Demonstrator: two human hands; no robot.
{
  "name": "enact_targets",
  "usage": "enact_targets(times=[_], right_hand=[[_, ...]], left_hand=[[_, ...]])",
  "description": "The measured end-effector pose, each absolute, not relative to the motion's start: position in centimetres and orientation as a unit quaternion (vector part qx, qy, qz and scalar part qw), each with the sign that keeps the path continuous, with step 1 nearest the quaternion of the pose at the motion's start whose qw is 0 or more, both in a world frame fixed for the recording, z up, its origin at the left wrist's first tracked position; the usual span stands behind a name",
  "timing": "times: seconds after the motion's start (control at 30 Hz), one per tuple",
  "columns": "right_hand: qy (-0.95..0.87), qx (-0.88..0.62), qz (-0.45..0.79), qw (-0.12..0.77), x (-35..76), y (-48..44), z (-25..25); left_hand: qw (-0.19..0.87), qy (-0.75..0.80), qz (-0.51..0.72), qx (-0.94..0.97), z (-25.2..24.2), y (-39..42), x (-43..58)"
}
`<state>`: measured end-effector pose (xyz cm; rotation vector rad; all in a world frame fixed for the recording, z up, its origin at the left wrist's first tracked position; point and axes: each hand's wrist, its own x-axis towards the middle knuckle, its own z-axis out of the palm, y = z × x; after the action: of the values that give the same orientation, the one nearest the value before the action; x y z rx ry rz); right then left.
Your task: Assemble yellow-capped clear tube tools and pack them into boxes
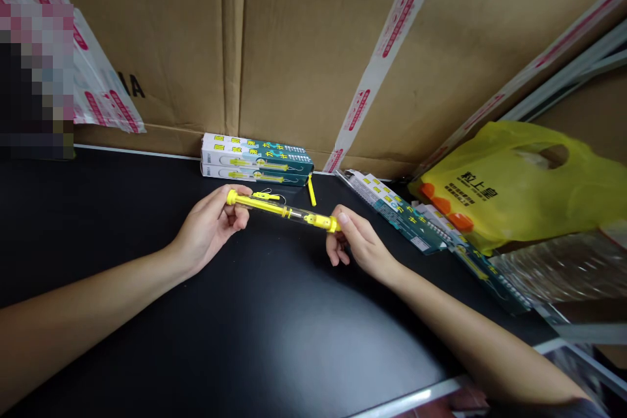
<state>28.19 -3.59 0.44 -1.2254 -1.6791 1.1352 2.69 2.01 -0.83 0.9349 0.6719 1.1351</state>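
Note:
A spring scale [274, 208] with a clear tube and yellow ends is held nearly level above the black table, its right end a little lower. The fingers of my left hand [208, 228] are closed on its left yellow end. My right hand [360, 241] pinches the right yellow end between thumb and fingers. Just behind the tube lie a small yellow part [267, 196] and a thin wire hook, partly hidden by the scale. Farther back, a short yellow stick [312, 192] leans against or lies beside the printed boxes [255, 160].
Large taped cardboard [313, 46] walls the back of the black table [274, 339]. Flattened or lying printed boxes [396, 212] are on the right. Beside them are a yellow plastic bag [529, 189] with orange items and a stack of clear plastic [563, 268].

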Motion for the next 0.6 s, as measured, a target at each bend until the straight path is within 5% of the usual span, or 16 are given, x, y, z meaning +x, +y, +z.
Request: enact_targets(times=[0.27, 0.6], right_hand=[[-0.673, -0.536, 0.339, 0.38, 28.28, -3.68, 0.14], [-0.66, -0.556, 0.358, 0.356, 28.47, -3.0, 0.18]], left_hand=[[0.678, 0.291, 0.497, 0.457, -0.45, 1.44, 2.78], [0.677, 0.267, 0.487, 0.482, -0.55, 1.19, 2.85]])
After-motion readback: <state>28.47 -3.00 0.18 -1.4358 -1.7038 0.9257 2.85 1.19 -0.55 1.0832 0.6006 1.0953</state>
